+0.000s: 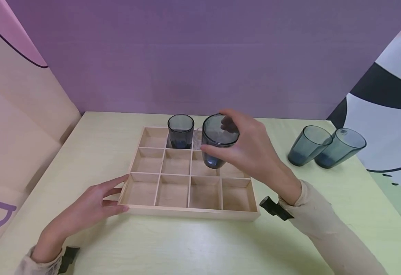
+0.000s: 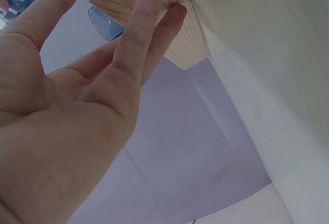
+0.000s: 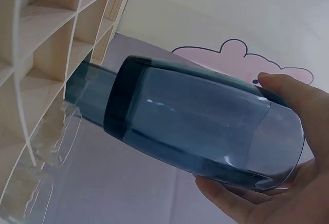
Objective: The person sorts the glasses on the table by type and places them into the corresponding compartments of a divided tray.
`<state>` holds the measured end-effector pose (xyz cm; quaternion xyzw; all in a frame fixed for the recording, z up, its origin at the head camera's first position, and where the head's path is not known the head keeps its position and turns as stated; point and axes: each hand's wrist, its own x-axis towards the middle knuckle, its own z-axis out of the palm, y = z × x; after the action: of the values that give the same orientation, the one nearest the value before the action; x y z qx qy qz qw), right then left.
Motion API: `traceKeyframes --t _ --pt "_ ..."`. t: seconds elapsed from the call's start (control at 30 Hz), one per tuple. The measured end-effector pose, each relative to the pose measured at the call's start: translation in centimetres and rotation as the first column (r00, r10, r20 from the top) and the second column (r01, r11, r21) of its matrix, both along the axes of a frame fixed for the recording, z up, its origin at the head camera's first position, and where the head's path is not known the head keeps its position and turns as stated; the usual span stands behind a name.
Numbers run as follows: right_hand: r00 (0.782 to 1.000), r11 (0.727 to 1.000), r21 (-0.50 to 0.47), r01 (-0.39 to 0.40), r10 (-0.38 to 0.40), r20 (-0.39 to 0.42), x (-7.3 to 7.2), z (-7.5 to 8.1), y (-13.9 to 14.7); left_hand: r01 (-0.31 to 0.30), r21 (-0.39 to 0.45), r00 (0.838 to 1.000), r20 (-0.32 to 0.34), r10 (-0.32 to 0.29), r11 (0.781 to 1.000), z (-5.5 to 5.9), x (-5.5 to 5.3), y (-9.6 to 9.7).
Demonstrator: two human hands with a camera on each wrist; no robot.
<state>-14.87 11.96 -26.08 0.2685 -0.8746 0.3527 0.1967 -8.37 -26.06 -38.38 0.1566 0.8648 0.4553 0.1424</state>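
My right hand [image 1: 252,149] holds a blue-grey drinking glass [image 1: 214,156] near its rim, thumb on one side and fingers on the other. The glass is slightly tilted above the back part of a wooden box [image 1: 186,212] divided into square compartments. In the right wrist view its thick dark base points toward the box. A second blue-grey glass [image 1: 181,131] stands upright in a back-row compartment, left of the held one. My left hand [image 1: 83,208] rests against the box's front left corner, its fairly straight fingertips touching the wooden side.
Two more blue-grey glasses [image 1: 310,145] stand close together on the pale table [image 1: 193,248], right of the box. Clear, see-through pieces [image 3: 56,136] with wavy edges show at the back-row compartments. A purple wall [image 1: 200,57] rises behind the table.
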Motion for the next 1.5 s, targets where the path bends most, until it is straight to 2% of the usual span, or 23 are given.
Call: traceKeyframes --t 0.27,0.67,0.83,1.2,1.5 --pt "0.997 1.000 0.000 -0.029 0.029 0.066 -0.9 -0.1 -2.0 0.013 -0.004 0.999 -0.047 -0.013 1.000 -0.1 -0.1 0.1" --pt "0.983 0.996 -0.003 -0.084 0.083 0.166 -2.4 0.6 -4.9 0.008 0.019 1.000 0.000 -0.008 1.000 0.0 0.1 0.1" --pt "0.972 0.994 -0.001 -0.111 0.108 0.210 -3.2 0.8 -6.0 0.002 0.019 1.000 -0.004 -0.002 1.000 0.1 0.2 0.2" --pt "0.970 0.986 0.055 -0.156 0.143 0.197 -5.4 -0.2 -7.7 0.009 0.024 0.999 -0.033 -0.008 1.000 -0.1 0.3 0.4" --pt "0.966 0.984 0.067 -0.168 0.151 0.208 -7.1 -0.8 -9.3 0.008 0.019 1.000 -0.017 -0.008 1.000 0.1 0.4 0.4"
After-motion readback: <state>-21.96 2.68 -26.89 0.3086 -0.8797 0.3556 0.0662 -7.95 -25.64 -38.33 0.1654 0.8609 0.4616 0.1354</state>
